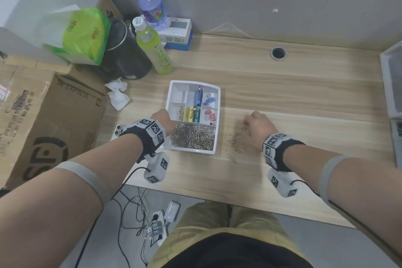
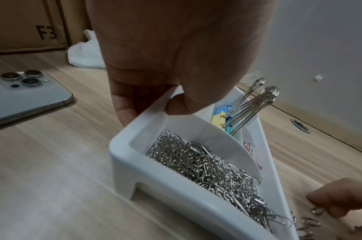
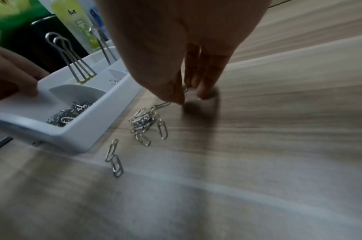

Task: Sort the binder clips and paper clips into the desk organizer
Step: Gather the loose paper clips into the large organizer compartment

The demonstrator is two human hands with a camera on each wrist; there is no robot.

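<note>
The white desk organizer (image 1: 218, 115) (image 2: 134, 162) (image 3: 83, 134) stands mid-desk. Its long front compartment holds a heap of silver paper clips (image 1: 192, 137) (image 2: 212, 170). Coloured binder clips (image 1: 210, 114) (image 2: 221, 120) fill several smaller compartments. My left hand (image 1: 165, 119) (image 2: 151, 108) grips the organizer's left rim, thumb inside and fingers outside. Several loose paper clips (image 1: 236, 142) (image 3: 145, 123) (image 2: 309, 222) lie on the desk just right of it. My right hand (image 1: 250, 123) (image 3: 191, 97) points down at the far end of that scatter, thumb and fingers pinching one paper clip (image 3: 185, 89).
A phone (image 1: 117, 130) (image 2: 21, 97) lies left of the organizer beside a cardboard box (image 1: 50, 115). Crumpled tissue (image 1: 117, 93), bottles (image 1: 156, 50) and a black container (image 1: 124, 54) stand at the back left. A cable hole (image 1: 278, 52) and a laptop (image 1: 393, 85) are to the right.
</note>
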